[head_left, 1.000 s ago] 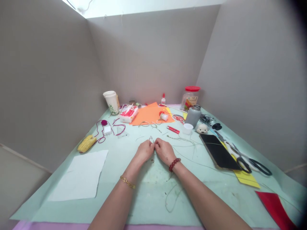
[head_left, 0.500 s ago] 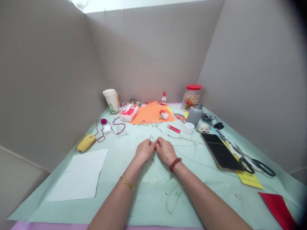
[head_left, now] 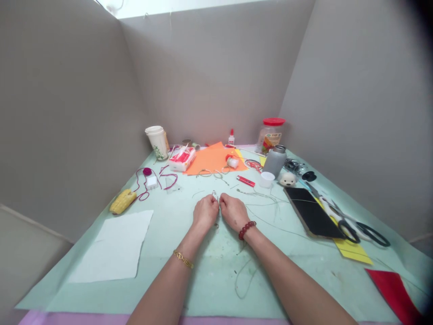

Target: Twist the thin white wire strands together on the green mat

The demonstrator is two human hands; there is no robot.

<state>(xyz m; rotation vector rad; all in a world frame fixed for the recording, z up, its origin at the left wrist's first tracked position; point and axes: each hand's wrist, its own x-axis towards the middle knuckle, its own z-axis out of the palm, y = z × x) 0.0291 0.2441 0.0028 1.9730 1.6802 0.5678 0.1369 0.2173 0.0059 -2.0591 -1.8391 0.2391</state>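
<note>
My left hand (head_left: 206, 210) and my right hand (head_left: 233, 210) meet at the middle of the table, both closed with fingertips pinched. Between them shows a short dark stretch of thin cord (head_left: 218, 199); the rest is hidden by my fingers. Small loose bits (head_left: 214, 193) lie just beyond my fingertips, and a tiny piece (head_left: 216, 225) sits below them. Thin greenish cords (head_left: 267, 196) spread out to the right of my right hand. A looped cord (head_left: 237, 289) lies near the front, left of my right forearm.
At the right are a phone (head_left: 313, 212), scissors (head_left: 350, 222), a grey bottle (head_left: 275, 160) and a white cup (head_left: 267, 179). A red lighter (head_left: 245, 181) lies ahead. Orange paper (head_left: 206, 160) and a tissue pack (head_left: 182, 159) are behind. White paper (head_left: 111, 248) and a corn piece (head_left: 123, 201) are left.
My two hands have drawn slightly apart at the fingertips, leaving a narrow gap with the thin cord between them. The camera view has shifted a little.
</note>
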